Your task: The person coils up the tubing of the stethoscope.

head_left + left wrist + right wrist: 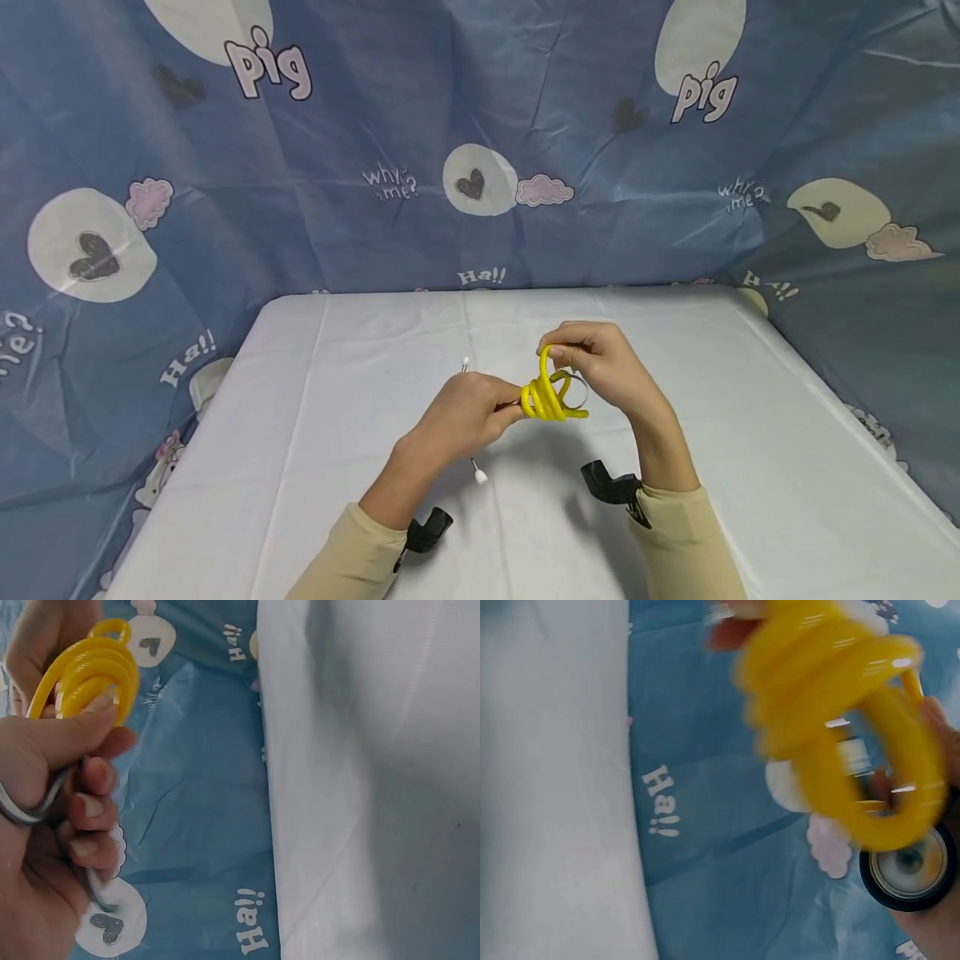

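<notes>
A stethoscope with yellow tubing (546, 400) is held up over the white table, its tube wound into several tight coils. My left hand (468, 410) grips its metal ear tubes (30, 817), with the thumb pressed against the coils in the left wrist view. White ear tips (481, 477) stick out on both sides of that hand. At the right end of the coils, my right hand (603, 362) pinches a raised loop of the tube between thumb and fingers. The round chest piece (909, 864), rimmed in black, hangs close to the right hand.
A white cloth (375, 333) covers the table, its far edge meeting a blue patterned curtain (405, 225). The curtain also runs along both sides. Black wrist cameras (611, 483) sit at both cuffs.
</notes>
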A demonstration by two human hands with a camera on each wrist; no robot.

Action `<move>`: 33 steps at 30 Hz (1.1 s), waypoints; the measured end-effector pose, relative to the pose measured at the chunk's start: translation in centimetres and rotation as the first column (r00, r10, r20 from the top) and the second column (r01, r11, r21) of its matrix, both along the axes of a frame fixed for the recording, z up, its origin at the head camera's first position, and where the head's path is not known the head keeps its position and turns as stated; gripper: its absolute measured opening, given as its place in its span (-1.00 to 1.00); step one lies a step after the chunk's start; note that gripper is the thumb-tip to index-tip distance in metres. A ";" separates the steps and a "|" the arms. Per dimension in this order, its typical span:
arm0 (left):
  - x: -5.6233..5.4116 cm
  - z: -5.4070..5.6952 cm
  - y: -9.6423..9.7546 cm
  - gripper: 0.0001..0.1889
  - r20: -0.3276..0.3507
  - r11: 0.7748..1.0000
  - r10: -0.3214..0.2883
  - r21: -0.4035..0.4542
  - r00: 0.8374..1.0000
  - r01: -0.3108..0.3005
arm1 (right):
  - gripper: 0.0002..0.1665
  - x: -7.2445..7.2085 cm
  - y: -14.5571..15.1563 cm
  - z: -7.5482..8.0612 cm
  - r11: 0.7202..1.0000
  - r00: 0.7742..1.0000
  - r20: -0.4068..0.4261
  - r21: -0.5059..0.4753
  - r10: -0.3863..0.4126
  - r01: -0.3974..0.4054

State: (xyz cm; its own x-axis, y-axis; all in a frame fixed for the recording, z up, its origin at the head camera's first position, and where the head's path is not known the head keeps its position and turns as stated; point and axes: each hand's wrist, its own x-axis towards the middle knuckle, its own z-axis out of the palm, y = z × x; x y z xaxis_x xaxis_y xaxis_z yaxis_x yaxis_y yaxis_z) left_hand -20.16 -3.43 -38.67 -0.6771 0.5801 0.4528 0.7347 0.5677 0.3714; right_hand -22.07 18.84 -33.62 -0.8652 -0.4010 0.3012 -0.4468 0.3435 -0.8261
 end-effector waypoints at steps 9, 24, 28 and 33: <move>0.0 0.4 -0.2 -0.91 -0.179 0.995 -0.072 0.057 0.981 0.083 | -0.82 -1.1 0.6 -1.3 0.998 0.997 0.043 0.001 -0.061 0.061; 0.1 1.7 -1.6 -0.92 -0.160 0.971 -0.065 0.217 0.985 0.099 | -0.79 -1.4 0.5 -1.6 0.998 0.991 0.129 -0.045 -0.032 0.038; 0.0 2.0 -1.9 -0.96 -0.099 0.957 0.012 0.291 0.995 0.017 | -0.79 -1.1 -0.1 -1.0 0.998 0.989 0.141 -0.040 -0.033 0.039; -0.3 2.0 -2.1 -0.96 -0.029 0.928 0.121 0.359 0.992 -0.102 | -0.82 -0.9 -0.9 -0.9 0.999 0.989 0.140 -0.019 -0.047 0.050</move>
State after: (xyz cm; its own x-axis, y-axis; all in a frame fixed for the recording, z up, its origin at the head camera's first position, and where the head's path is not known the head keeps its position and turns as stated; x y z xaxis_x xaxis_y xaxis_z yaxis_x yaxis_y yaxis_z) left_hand -20.44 -5.57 -36.66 -0.6996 0.2964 0.6501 0.6969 0.4838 0.5294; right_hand -23.01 17.89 -34.54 -0.9176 -0.3520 0.1846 -0.3098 0.3427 -0.8869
